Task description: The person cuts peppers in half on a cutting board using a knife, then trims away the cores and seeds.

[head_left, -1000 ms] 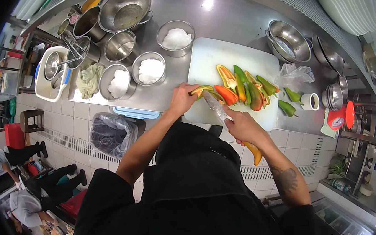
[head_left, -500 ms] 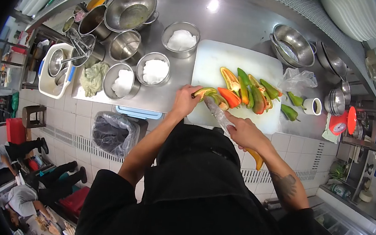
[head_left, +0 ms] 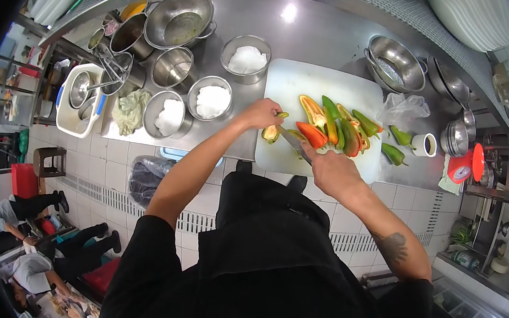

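Observation:
My left hand [head_left: 263,113] is closed on a green pepper half [head_left: 271,133], held tilted over the left edge of the white cutting board [head_left: 291,79]. My right hand [head_left: 335,172] grips a knife [head_left: 295,143], its blade pointing toward the held pepper; the handle is hidden in the fist. Whether the blade touches the pepper I cannot tell. Right of the knife lie an orange-red pepper piece [head_left: 311,135], a yellow pepper half [head_left: 313,110] with its seeds showing and several green and reddish pieces. Two whole green peppers, one nearer the front [head_left: 393,154], rest beside the board.
Left on the steel counter stand metal pots with white contents [head_left: 213,102], a large colander [head_left: 181,21], a crumpled cloth [head_left: 130,112] and a white tub [head_left: 62,120]. At right are a plastic bag [head_left: 407,108], a white cup [head_left: 423,144] and a red scale [head_left: 459,169]. People are at lower left.
My left hand has moved forward and slightly right, turning the pepper half more upright. My right hand has shifted forward and right, and the knife's yellow handle no longer shows.

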`<move>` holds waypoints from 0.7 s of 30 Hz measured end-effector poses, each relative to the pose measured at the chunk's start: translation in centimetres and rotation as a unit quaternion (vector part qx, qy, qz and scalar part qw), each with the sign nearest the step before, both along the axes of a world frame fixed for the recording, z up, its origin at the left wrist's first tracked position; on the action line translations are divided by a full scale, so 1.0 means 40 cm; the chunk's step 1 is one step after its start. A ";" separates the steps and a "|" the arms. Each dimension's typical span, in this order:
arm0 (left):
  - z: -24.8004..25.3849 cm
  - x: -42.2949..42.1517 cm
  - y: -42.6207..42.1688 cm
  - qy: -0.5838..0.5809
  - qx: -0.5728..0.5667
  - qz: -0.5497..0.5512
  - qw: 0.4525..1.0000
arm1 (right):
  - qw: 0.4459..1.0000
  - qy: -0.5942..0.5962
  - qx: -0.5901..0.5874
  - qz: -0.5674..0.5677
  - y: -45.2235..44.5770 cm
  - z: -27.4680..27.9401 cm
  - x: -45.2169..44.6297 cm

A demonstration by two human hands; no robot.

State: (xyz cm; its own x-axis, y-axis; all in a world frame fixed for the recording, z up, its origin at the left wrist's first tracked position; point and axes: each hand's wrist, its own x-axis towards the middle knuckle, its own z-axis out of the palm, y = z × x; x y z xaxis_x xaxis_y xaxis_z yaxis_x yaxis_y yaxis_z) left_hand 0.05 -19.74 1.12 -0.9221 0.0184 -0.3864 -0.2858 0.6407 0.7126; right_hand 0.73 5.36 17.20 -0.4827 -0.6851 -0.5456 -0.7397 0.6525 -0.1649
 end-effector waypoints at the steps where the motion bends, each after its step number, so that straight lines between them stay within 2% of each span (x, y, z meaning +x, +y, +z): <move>1: -0.008 0.005 -0.008 0.015 0.006 0.002 1.000 | 1.000 -0.003 0.017 0.006 -0.007 0.008 0.000; 5: -0.015 0.034 -0.021 0.091 0.045 0.036 0.994 | 1.000 0.004 0.020 0.009 -0.009 0.032 0.021; 8: 0.025 0.053 0.001 0.081 -0.008 0.043 0.996 | 1.000 -0.008 0.017 0.008 0.014 0.038 0.032; 10: 0.006 0.055 0.007 0.102 -0.025 0.053 0.993 | 0.996 0.068 -0.014 0.046 0.040 0.013 0.046; 11: -0.004 0.057 0.011 0.122 -0.042 0.059 0.990 | 0.996 0.067 -0.014 0.048 0.048 0.009 0.049; 13: 0.005 0.058 0.020 0.128 -0.043 0.056 0.989 | 0.994 0.088 0.037 0.056 0.042 0.038 0.053; 21: 0.020 0.054 0.036 0.120 -0.040 0.051 0.991 | 0.996 0.065 0.034 0.052 0.049 0.052 0.038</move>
State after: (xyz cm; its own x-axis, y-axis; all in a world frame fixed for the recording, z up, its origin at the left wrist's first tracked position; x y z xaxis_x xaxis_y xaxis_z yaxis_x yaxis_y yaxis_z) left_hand 2.23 -18.32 1.90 -0.9831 -0.1015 -0.1527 -0.1808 0.6751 0.7153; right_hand 2.23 7.34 19.28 -0.4811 -0.6988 -0.5293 -0.8159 0.5778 -0.0211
